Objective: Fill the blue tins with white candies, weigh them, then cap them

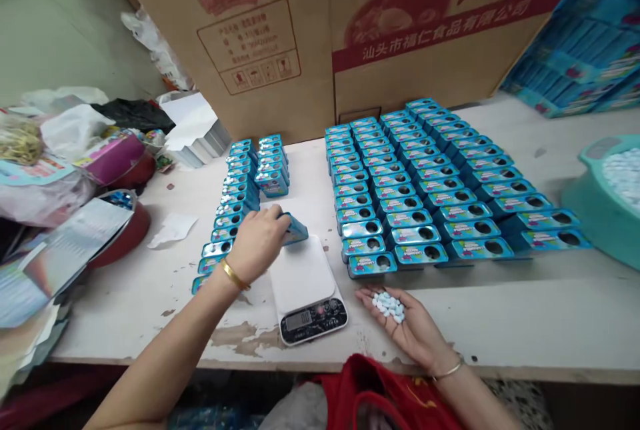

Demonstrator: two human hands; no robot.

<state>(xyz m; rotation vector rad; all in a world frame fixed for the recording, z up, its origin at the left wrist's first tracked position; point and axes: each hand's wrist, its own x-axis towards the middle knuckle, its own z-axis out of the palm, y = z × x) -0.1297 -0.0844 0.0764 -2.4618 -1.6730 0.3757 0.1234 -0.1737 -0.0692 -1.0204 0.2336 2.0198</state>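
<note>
My left hand [261, 238] has its fingers closed round a small blue tin [296, 230], held tilted over the far end of a white kitchen scale [304, 280]. The scale's display reads about 0.0. My right hand [407, 323] lies palm up, cupped under a small pile of pale blue and white candies [389, 306], to the right of the scale. Beyond it stand several rows of blue tins [420, 253] with dark round openings in their tops. More blue tins [236, 200] stand in two rows left of the scale, partly behind my left hand.
A teal tub [595, 217] of pale candies stands at the right edge. Large cardboard boxes [310, 37] wall off the back. Stacked blue packs [580, 57] are at back right. Red bowls [143, 217], plastic bags [75, 127] and printed sheets [83, 240] crowd the left side.
</note>
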